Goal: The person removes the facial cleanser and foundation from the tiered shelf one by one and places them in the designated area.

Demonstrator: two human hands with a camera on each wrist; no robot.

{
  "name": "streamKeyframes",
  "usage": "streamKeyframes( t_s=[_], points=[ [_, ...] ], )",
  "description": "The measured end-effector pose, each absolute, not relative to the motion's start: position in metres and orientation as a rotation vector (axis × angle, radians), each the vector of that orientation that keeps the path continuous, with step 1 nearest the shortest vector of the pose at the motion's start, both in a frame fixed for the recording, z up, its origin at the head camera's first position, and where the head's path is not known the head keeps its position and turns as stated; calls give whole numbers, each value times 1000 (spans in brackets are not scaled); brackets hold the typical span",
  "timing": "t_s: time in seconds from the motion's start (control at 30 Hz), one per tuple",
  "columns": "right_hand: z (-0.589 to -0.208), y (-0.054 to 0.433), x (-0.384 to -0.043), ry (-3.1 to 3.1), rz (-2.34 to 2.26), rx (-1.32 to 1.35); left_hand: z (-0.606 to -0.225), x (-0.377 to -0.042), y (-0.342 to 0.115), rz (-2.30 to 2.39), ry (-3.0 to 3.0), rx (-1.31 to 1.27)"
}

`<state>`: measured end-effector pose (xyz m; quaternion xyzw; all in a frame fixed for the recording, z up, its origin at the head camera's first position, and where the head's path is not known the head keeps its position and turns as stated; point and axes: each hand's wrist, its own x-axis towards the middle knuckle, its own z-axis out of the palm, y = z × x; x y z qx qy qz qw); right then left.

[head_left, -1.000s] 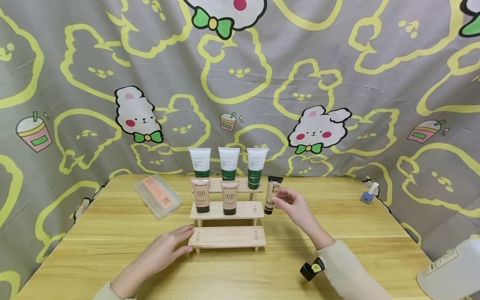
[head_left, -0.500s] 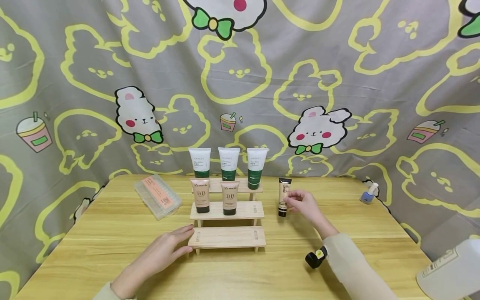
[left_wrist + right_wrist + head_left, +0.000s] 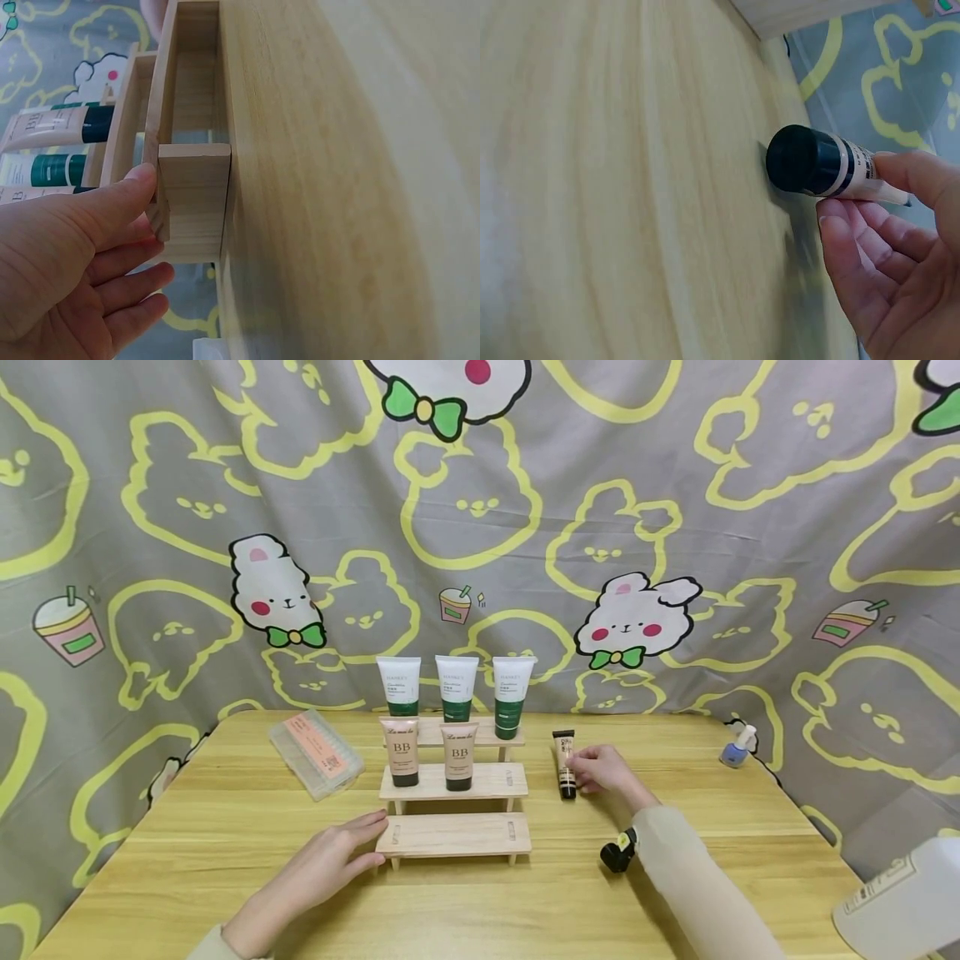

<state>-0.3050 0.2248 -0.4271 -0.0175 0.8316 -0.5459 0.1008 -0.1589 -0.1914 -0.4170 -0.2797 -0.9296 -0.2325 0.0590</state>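
Note:
My right hand (image 3: 603, 770) pinches a small beige cosmetic tube (image 3: 565, 762) with a black top end and a black cap. The tube is held cap down, right of the stepped wooden display stand. In the right wrist view its black cap (image 3: 799, 159) points toward the camera, with thumb and fingers on the body. My left hand (image 3: 330, 864) rests at the left end of the stand's lowest step (image 3: 453, 834), its fingers loosely extended. In the left wrist view, the thumb (image 3: 135, 187) touches the step's edge. Two BB cream tubes (image 3: 460, 756) stand on the middle step.
Three white-and-green tubes (image 3: 512, 697) stand on the top step. A clear plastic case (image 3: 317, 753) with an orange label lies to the left. A small blue bottle (image 3: 738, 747) is at the back right, and a large white container (image 3: 900, 897) at the right edge.
The right hand has moved the beige tube rightward from beside the middle step and lowered it. The left hand stays at the lowest step.

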Motion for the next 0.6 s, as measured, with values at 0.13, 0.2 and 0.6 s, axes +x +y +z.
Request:
streamKeyframes(
  t_s=[0.13,0.2,0.6],
  points=[
    [-431,223,-309,2474,-1575,15,-417,-159,-192,-703,-2814,-843],
    [-432,223,-310,2470,-1565,42,-417,-159,-191,-702,-2813,-844],
    [-443,232,-323,2410,-1558,-21,-419,-159,-192,-695,-2806,-841]
  ],
)
